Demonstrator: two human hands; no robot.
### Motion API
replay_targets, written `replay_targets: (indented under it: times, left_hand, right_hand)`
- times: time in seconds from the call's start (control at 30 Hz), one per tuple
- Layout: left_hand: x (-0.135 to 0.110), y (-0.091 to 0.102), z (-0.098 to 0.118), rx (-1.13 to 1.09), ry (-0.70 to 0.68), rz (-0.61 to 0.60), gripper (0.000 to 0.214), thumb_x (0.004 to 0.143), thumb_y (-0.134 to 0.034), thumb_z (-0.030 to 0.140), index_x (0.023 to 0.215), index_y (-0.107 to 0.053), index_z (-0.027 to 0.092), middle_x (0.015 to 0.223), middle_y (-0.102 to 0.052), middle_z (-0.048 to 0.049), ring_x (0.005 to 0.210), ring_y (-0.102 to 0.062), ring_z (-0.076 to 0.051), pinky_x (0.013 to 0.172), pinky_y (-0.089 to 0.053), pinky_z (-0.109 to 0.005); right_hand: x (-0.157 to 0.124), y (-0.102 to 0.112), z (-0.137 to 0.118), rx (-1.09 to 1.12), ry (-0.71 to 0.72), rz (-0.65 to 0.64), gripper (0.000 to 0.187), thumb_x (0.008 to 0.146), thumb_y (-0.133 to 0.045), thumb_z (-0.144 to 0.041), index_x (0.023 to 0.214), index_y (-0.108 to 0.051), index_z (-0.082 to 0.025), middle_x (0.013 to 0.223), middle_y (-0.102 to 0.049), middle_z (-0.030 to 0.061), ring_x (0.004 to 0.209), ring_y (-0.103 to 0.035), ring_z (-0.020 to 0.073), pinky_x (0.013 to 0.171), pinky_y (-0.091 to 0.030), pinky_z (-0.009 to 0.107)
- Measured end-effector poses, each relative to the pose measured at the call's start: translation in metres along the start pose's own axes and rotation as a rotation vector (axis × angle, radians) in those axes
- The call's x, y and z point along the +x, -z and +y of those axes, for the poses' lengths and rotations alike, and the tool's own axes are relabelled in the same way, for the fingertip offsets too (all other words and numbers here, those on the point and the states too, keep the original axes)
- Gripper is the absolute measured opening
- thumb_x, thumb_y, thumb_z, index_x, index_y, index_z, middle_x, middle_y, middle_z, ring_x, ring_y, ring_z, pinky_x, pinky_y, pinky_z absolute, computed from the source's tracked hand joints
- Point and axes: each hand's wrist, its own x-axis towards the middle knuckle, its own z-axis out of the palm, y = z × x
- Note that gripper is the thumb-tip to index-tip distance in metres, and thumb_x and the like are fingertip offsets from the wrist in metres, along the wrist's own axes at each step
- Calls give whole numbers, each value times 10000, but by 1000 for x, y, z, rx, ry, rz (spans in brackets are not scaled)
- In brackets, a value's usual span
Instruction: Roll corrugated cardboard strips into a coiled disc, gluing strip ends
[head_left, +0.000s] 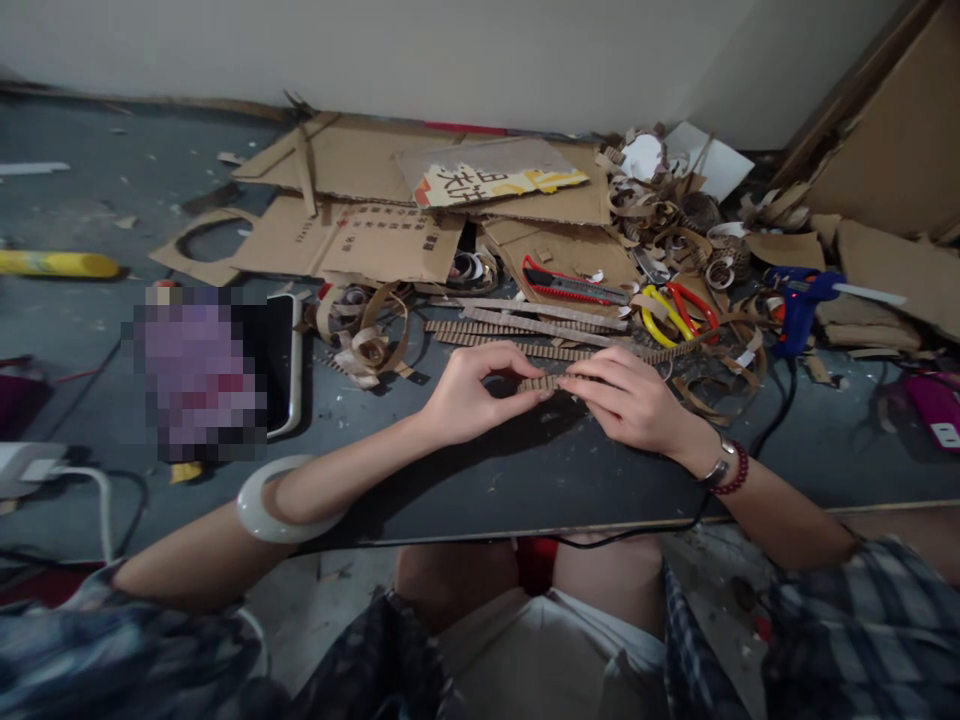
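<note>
My left hand (469, 390) and my right hand (630, 395) meet over a dark board (525, 470) that lies across my lap. Both pinch a short strip of corrugated cardboard (541, 382) between fingertips, left hand on its left end, right hand on its right end. The strip lies flat just above the board. A white bangle (259, 500) circles my left forearm; a watch and red bead bracelet (731, 470) sit on my right wrist.
Beyond my hands lie long corrugated strips (525, 325), a red utility knife (574, 287), yellow and red scissors (675, 310), a blue glue gun (799, 300) and curled cardboard scraps. Flat cardboard sheets (360, 240) cover the floor behind. A tablet (281, 360) lies at left, a yellow roll (56, 263) far left.
</note>
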Motion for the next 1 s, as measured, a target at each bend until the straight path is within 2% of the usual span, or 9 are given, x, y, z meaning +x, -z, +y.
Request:
replay_targets:
  times: [0.6,0.77,0.87,1.0]
  left_hand:
    - [-1,0,-3,-29,35,-20,154,757,-723,282,805,-683,141,761,-676,-43,678,-624,-118,632,-517,-208]
    - [-2,1,-6,-61,64,-35,204,756,-725,318,852,-689,142,852,-681,-70,757,-640,-143,669,-535,-228]
    - [-2,2,-6,-45,120,-78,270,743,-734,339,920,-695,139,913,-702,-75,809,-655,-159,721,-537,-241]
    - [-4,2,-5,-56,217,-101,301,766,-712,358,978,-701,144,899,-716,-63,749,-660,-150,679,-535,-230]
  right_hand:
    - [0,-2,0,-71,-10,12,255,854,-506,-95,1062,-647,-141,1000,-665,101,928,-556,204,790,-545,385]
    - [1,-3,1,-123,-20,42,242,850,-517,-100,1042,-658,-142,988,-668,102,916,-555,205,782,-538,382]
    - [2,-3,1,-126,-26,45,240,848,-515,-94,1035,-660,-134,982,-669,106,917,-553,206,794,-535,379]
    - [2,-4,2,-137,-39,34,240,843,-520,-92,1031,-663,-129,970,-666,100,911,-557,207,808,-534,371]
